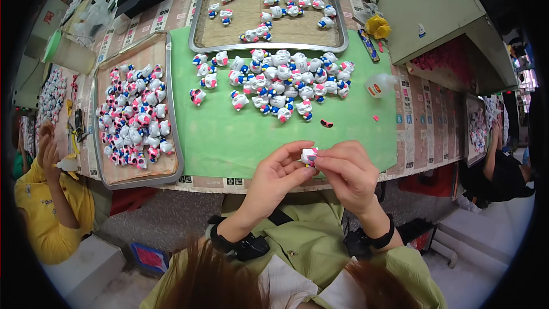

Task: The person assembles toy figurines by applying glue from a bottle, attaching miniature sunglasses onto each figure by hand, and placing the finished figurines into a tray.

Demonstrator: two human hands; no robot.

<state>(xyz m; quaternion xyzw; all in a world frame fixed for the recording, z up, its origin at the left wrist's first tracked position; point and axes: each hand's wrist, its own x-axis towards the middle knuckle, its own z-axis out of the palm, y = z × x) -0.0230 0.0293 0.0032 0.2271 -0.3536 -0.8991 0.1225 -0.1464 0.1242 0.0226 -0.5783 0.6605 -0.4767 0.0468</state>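
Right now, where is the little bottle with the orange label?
In the head view, the little bottle is at the right edge of the green mat, to the right of the pile of white figures.

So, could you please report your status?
Left hand, right hand: gripping small white-and-pink figurine. White-and-blue figurines piled beyond, on flat green sheet. Nothing visibly blocking.

Both hands (pixel 278 174) (pixel 351 174) sit close together, fingers (pixel 337 163) curled in a pinch, forearms (pixel 235 226) angled inward.
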